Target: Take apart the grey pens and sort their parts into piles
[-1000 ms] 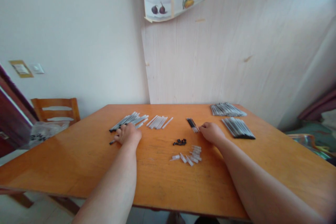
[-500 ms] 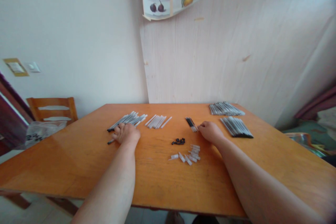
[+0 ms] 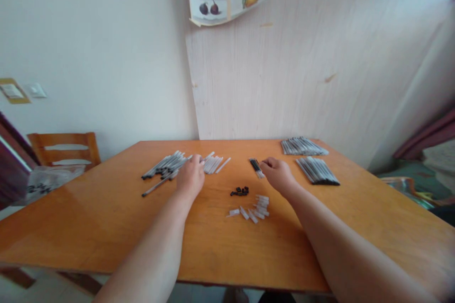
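My left hand point(image 3: 191, 176) is closed, thumb and fingers pinched together at the left edge of a row of thin white tubes point(image 3: 213, 164). A pale tip shows by its fingertips, but I cannot make out what they hold. Behind and left of it lies a pile of grey pens point(image 3: 167, 164) with black ends; a single pen point(image 3: 154, 186) lies at an angle in front. My right hand point(image 3: 275, 171) has its fingers curled together beside several thin black sticks with white ends point(image 3: 255, 166). Anything inside those fingers is hidden.
Small black caps point(image 3: 240, 191) and short clear plastic pieces point(image 3: 261, 207) lie mid-table. Two stacks of grey pens, a near one point(image 3: 317, 171) and a far one point(image 3: 303, 146), sit at the right. A wooden chair point(image 3: 64, 154) with a plastic bag point(image 3: 53, 177) stands left of the table.
My left hand has moved right, off the pen pile to the white tubes, and its spread fingers have closed. My right hand stays beside the black sticks. The view has shifted slightly.
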`<state>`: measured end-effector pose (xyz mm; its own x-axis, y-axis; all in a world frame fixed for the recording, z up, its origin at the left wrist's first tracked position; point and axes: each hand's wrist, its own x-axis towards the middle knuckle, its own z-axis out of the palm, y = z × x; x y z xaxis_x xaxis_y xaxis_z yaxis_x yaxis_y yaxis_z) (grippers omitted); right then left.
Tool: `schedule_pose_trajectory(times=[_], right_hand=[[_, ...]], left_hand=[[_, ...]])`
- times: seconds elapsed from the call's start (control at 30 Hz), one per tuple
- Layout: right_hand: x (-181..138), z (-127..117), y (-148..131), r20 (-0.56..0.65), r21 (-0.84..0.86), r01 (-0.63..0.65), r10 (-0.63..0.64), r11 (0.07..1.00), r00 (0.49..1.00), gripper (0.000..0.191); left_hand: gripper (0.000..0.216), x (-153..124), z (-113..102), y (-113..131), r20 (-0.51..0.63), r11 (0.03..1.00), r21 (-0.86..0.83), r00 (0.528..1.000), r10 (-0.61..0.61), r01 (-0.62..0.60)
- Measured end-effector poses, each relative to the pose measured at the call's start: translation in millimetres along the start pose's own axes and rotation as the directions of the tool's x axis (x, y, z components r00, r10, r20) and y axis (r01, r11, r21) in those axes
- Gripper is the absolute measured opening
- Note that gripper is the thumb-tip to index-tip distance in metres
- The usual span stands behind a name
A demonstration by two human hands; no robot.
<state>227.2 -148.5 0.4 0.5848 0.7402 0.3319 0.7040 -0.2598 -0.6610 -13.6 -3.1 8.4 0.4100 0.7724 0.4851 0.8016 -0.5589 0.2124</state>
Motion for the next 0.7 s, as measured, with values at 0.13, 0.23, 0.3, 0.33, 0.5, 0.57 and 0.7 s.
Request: schedule_pose_trajectory(times=[0.13, 0.23, 0.3, 0.33, 0.5, 0.57, 0.7], right_hand=[[-12.5, 4.7, -17.2, 0.094, 0.276, 0.009, -0.036, 0.961, 0.995, 0.031], [-19.9, 6.3, -26.4, 0.201, 0.448, -0.075, -0.019, 0.891, 0.979, 0.035], [-23.1, 5.7, -30.3, 0.275, 0.521, -0.135, -0.015, 0.843, 0.961, 0.041], [-24.3, 5.0, -31.6, 0.305, 0.547, -0.158, -0.02, 0.822, 0.952, 0.044], [-27.0, 3.4, -34.4, 0.386, 0.606, -0.218, -0.043, 0.765, 0.921, 0.046], [-27.0, 3.7, -34.8, 0.382, 0.616, -0.212, -0.052, 0.759, 0.923, 0.042], [-26.2, 2.6, -35.4, 0.341, 0.644, -0.15, -0.106, 0.75, 0.934, 0.039]], left_hand=[[0.02, -7.9, 2.7, 21.9, -0.052, 0.968, -0.092, 0.972, 0.23, -0.234], [0.018, -14.8, 3.2, 36.6, -0.075, 0.92, -0.128, 0.929, 0.363, -0.369], [0.018, -18.8, 3.1, 44.3, -0.075, 0.893, -0.125, 0.901, 0.427, -0.433], [0.017, -20.5, 3.0, 47.5, -0.075, 0.878, -0.12, 0.887, 0.457, -0.463], [0.019, -26.0, 5.1, 56.6, -0.102, 0.816, -0.124, 0.825, 0.556, -0.565], [0.02, -26.2, 7.0, 57.4, -0.117, 0.802, -0.129, 0.812, 0.571, -0.583], [0.023, -25.0, 8.9, 56.9, -0.148, 0.776, -0.122, 0.784, 0.602, -0.619]])
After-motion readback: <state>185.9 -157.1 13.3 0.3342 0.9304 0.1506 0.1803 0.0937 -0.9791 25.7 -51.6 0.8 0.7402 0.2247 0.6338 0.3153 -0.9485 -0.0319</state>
